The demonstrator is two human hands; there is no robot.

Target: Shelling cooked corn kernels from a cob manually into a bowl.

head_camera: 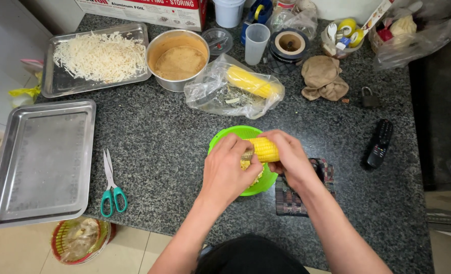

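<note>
Kernel-stripping looks under way: over the green bowl on the worktop, the right hand clamps the corn cob while the left hand pinches its bared end; next, I judge, thumbs must push further rows loose.

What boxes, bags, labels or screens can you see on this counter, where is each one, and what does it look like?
Cardboard box: back edge, long, white with red band.
Clear plastic bag: centre back, crumpled, holding a yellow corn cob and husks.
Second clear bag: back right corner, bulging, contents unclear.
Tape rolls: back right, yellow and white rings.
Remote control: right, black, slim; no screen seen.
</note>
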